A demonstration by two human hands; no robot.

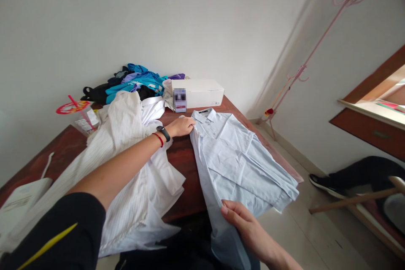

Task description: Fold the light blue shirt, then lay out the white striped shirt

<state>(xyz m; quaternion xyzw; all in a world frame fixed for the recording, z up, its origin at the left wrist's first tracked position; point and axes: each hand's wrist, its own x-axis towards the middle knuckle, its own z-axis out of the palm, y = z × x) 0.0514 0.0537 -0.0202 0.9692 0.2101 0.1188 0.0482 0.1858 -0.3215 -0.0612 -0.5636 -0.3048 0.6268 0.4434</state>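
A light blue collared shirt point(234, 152) lies spread on the dark wooden table, its collar toward the wall and its lower end over the near edge. My left hand point(181, 126), with a black band and a red cord on the wrist, pinches the shirt at the shoulder near the collar. Lower down, my right hand point(242, 219) grips the shirt's left side, where a sleeve hangs toward me. Left of the blue shirt, under my left forearm, a white striped shirt point(117, 130) lies in a loose heap. My fingertips are partly hidden by the cloth.
Behind stand a white box point(202, 93) and a small purple box point(180, 103). A pile of blue and black clothes point(136, 80) lies against the wall. A drink cup point(84, 116) with a straw is at the left. A pink coat rack point(303, 67) stands right of the table point(183, 164).
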